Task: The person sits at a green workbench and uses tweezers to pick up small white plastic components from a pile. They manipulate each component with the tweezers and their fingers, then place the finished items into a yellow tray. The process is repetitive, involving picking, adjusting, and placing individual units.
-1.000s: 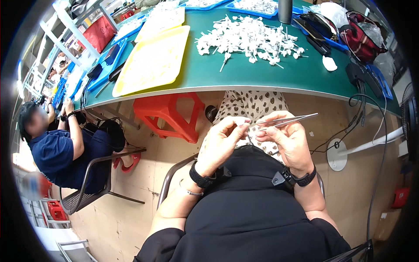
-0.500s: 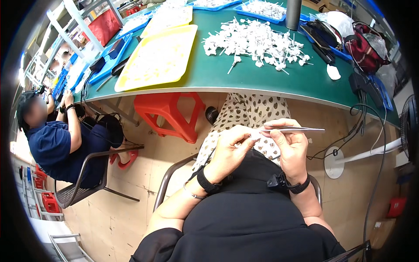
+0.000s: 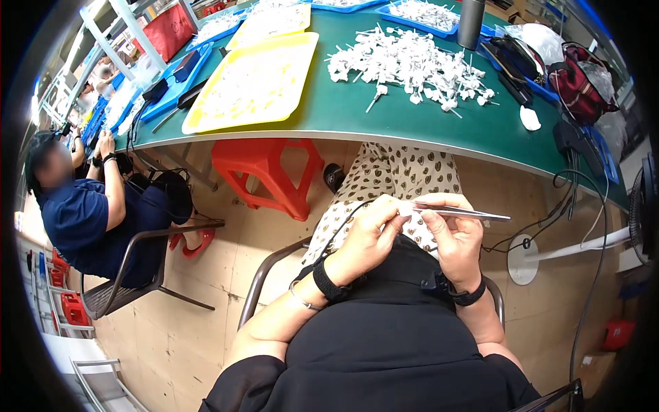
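Over my lap, my two hands meet at the fingertips. My left hand [image 3: 371,232] is closed in a pinch on a small white piece [image 3: 406,208], mostly covered by the fingers. Metal tweezers [image 3: 477,215] lie in the closed grip of my right hand [image 3: 458,240], with one end sticking out to the right. Their other end is at the white piece; whether it touches cannot be made out. Beyond my hands, a pile of white parts with thin stems [image 3: 412,65] lies on the green table [image 3: 343,110].
Left of the pile is a yellow tray [image 3: 307,72] holding small pale pieces. A grey cylinder [image 3: 471,26] and a dark red bag [image 3: 576,79] are at the back right. Under the table stands a red stool [image 3: 240,154]. A seated person [image 3: 86,213] works at left; a fan [image 3: 642,213] stands at right.
The tweezers have tilted, their right end now lower. My left fingers have closed in a little around the white piece. The whole view has shifted slightly.
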Demonstrator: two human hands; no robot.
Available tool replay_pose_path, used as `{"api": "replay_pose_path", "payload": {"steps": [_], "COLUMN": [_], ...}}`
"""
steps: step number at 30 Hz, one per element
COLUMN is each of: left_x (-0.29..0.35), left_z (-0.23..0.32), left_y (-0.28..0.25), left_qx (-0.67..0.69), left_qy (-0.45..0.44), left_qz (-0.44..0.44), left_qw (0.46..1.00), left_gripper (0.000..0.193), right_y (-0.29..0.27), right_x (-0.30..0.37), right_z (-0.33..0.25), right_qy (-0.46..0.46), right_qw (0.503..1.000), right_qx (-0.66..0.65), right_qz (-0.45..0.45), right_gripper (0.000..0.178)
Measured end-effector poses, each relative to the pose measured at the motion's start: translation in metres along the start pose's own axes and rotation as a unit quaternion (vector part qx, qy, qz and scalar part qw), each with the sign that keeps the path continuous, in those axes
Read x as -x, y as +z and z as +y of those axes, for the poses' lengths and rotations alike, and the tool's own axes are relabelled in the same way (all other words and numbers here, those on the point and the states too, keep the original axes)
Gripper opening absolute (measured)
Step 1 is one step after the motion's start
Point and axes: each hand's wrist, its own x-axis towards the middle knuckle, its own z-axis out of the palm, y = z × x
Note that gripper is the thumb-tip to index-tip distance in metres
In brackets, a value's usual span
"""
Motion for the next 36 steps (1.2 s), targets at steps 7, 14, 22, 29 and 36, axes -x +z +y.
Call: {"api": "replay_pose_path", "payload": {"steps": [7,14,22,29,36], "left_x": [0.002,0.003,0.001,0.002,0.001], "left_z": [-0.001,-0.010,-0.007,-0.013,-0.009], "left_y": [-0.004,0.001,-0.003,-0.002,-0.003], "left_qx": [0.001,0.027,0.011,0.023,0.039], "left_qy": [-0.038,0.006,-0.002,0.007,-0.002], "left_qz": [-0.048,-0.030,-0.056,-0.048,-0.051], "left_qw": [0.998,0.999,0.998,0.999,0.998], "left_gripper": [0.007,0.009,0.007,0.007,0.006], "right_y": [-0.004,-0.004,-0.005,-0.005,-0.005], "right_x": [-0.001,-0.004,-0.005,-0.006,-0.005], "right_z": [0.004,0.000,0.003,0.001,0.002], "right_qy": [-0.014,-0.012,-0.036,-0.060,-0.052], "right_qw": [0.996,0.995,0.992,0.987,0.989], "right_qx": [0.081,0.091,0.115,0.138,0.129], "right_qz": [-0.028,-0.025,-0.037,-0.046,-0.040], "right_gripper": [0.013,0.010,0.007,0.007,0.006]}}
